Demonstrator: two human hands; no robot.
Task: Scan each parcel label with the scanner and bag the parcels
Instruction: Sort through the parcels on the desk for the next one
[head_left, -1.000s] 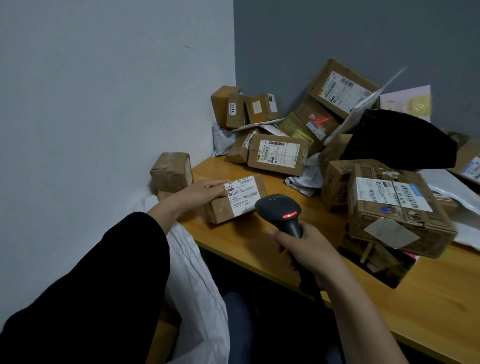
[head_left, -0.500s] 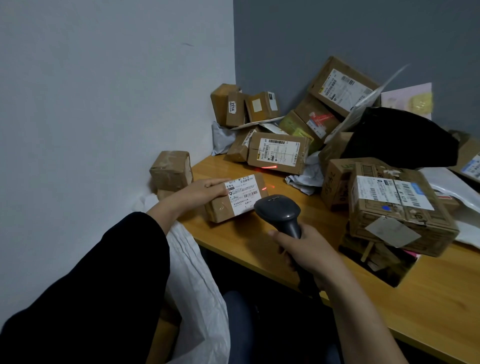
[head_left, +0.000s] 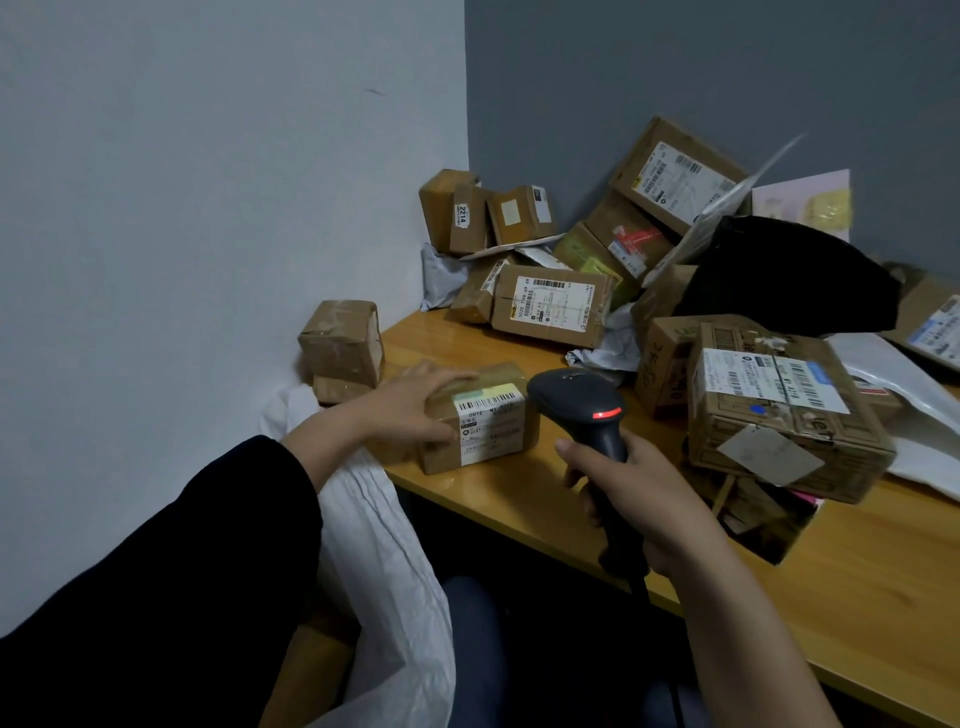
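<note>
A small brown parcel (head_left: 480, 418) with a white barcode label lies near the front left corner of the wooden table (head_left: 857, 582). My left hand (head_left: 415, 402) grips its left end, fingers over the top and thumb on the front face. My right hand (head_left: 641, 499) holds the handle of a black scanner (head_left: 582, 410), whose head sits just right of the parcel with a red light on. A white bag (head_left: 384, 561) hangs off the table's left edge below my left arm.
Several taped cardboard parcels (head_left: 550, 306) are piled against the grey back wall, with a black bag (head_left: 789, 280) on top. A large labelled box (head_left: 779, 410) leans at the right. Two small boxes (head_left: 340, 348) stack by the white wall.
My left hand has shifted over the top of the parcel and tipped it, so the label faces more toward me. The scanner's red beam on the far parcels is gone.
</note>
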